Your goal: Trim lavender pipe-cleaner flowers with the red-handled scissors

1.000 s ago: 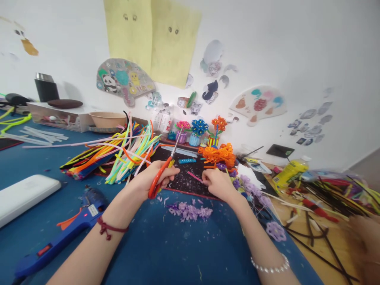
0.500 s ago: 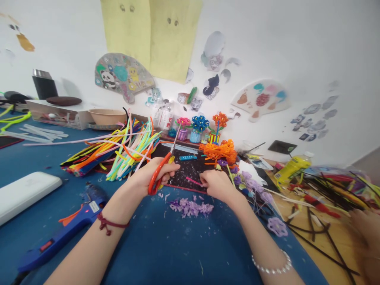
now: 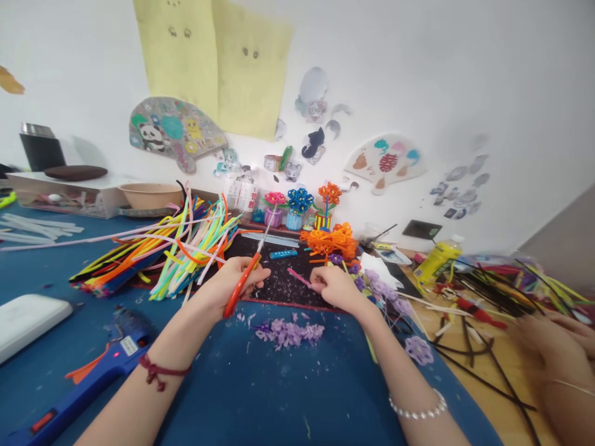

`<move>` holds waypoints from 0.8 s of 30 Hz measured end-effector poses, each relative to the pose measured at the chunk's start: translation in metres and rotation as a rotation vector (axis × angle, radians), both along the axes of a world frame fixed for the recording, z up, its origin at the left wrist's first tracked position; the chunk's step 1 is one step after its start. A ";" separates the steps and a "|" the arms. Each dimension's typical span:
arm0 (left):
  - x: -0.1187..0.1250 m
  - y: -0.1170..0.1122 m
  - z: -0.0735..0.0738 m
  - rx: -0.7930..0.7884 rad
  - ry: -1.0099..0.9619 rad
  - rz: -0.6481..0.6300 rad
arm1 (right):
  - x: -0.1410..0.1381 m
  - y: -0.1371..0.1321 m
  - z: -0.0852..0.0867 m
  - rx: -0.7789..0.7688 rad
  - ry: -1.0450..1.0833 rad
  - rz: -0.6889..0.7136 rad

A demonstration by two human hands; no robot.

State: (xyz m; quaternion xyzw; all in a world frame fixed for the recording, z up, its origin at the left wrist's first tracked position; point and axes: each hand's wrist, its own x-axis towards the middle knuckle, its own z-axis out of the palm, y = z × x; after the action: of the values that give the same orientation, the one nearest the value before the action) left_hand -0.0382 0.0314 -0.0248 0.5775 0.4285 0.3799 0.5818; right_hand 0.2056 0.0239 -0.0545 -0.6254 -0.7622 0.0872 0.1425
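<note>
My left hand [image 3: 235, 280] is closed around the orange handles of a pair of scissors [image 3: 246, 272], whose blades point up and away over a black mat [image 3: 283, 282]. My right hand [image 3: 332, 287] pinches a short pink pipe cleaner piece [image 3: 297, 277] that sticks out to the left, toward the scissors. A small heap of purple pipe cleaner bits [image 3: 289, 332] lies on the blue table cover [image 3: 260, 390] just in front of both hands.
A fan of coloured pipe cleaners [image 3: 171, 244] lies at the left. A blue glue gun [image 3: 88, 378] and a white box [image 3: 23, 319] are near my left arm. Orange flowers [image 3: 329, 240], small flower pots [image 3: 297, 209] and a yellow bottle [image 3: 437, 260] stand behind. Another person's hand [image 3: 553, 347] rests among black pipe cleaners at right.
The view has shifted, so everything slid left in the frame. Both hands keep their grips and stay close together. The other person's hand at the right has come further into view.
</note>
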 end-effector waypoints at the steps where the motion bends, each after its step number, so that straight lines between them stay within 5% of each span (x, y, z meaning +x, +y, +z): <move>1: 0.002 0.000 0.000 0.023 0.013 0.022 | 0.001 -0.001 0.001 -0.010 0.052 0.024; 11: 0.027 -0.001 -0.016 0.146 0.012 0.178 | -0.005 -0.008 0.006 -0.166 0.456 0.300; 24: 0.024 -0.004 -0.014 0.101 -0.031 0.180 | -0.009 -0.010 0.004 -0.256 0.580 0.339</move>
State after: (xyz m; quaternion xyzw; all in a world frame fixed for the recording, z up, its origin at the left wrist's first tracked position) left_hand -0.0140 0.0274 -0.0385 0.5593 0.4499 0.4606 0.5222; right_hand 0.1962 0.0136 -0.0508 -0.4522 -0.7657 0.3782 0.2572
